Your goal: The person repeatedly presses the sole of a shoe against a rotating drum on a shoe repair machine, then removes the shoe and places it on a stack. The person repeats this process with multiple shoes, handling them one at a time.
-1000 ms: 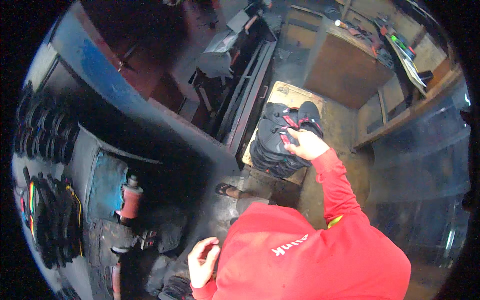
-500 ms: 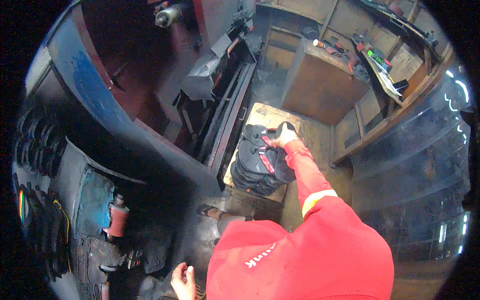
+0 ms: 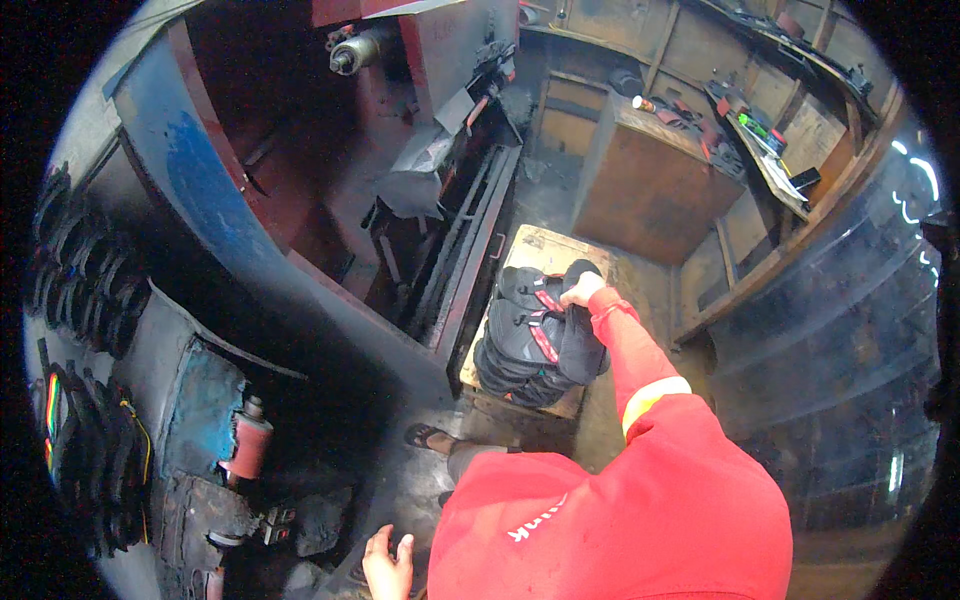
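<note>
Black flip-flops with red-and-white strap pieces lie in a stack (image 3: 525, 355) on a pale wooden board (image 3: 550, 242). My right hand (image 3: 582, 291) reaches to the back right of the stack, its fingers closed on a black flip-flop (image 3: 582, 268). Low at the bottom edge, my left hand (image 3: 388, 565) hangs beside my red top, holding nothing, with fingers loosely bent and apart.
A dark red machine (image 3: 446, 70) with a metal trough stands beyond the board. At left are a red roller (image 3: 250, 448) and hanging black sole-shaped pieces (image 3: 85, 260). A wooden cabinet (image 3: 640, 185) and a cluttered shelf (image 3: 768, 172) line the back right.
The view has shifted, showing more of the machine. My right hand has moved from the pile's front straps to the flip-flop at its back right. My left hand's fingers have loosened.
</note>
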### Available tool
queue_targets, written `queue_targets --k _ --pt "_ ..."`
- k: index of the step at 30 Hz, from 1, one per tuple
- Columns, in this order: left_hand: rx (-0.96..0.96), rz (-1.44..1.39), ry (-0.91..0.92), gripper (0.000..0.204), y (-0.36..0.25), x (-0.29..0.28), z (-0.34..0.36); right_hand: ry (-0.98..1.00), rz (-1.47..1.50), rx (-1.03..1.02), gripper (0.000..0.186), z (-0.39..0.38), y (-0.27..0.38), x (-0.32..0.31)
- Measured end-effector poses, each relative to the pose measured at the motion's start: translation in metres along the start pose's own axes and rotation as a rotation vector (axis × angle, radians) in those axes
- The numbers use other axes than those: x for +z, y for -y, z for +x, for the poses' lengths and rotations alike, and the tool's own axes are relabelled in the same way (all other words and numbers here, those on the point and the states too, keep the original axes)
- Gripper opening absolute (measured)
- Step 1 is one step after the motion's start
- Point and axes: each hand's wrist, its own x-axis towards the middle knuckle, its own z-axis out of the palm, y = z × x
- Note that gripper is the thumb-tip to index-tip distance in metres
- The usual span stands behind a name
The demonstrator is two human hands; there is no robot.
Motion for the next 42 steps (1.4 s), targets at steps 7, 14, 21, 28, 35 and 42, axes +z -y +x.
queue_targets --k 7,14,21,28,35,42 --pt "-0.117 -0.266 -0.029 0.039 -0.015 -0.008 -0.001 0.03 0.131 -0.789 0.096 -0.093 0.096 -0.032" --pt "0.037 -1.542 -0.008 0.067 -0.019 -0.002 0.083 0.133 -0.394 -1.808 0.09 -0.21 0.235 0.075" --pt "-0.33 -1.151 -0.57 0.042 -0.007 0.005 0.097 0.226 -0.125 -2.031 0.075 -0.233 0.286 0.177" --pt "-0.321 -0.791 -0.797 0.049 -0.003 -0.008 0.119 0.334 0.221 -1.74 0.063 -0.243 0.325 0.25" --pt "-0.512 -0.481 -0.911 0.041 0.015 -0.041 0.145 0.481 0.302 -1.707 0.066 -0.247 0.352 0.289" --pt "-0.578 -0.113 -0.804 0.035 0.029 -0.066 0.174 0.82 0.328 -1.413 0.077 -0.251 0.371 0.291"
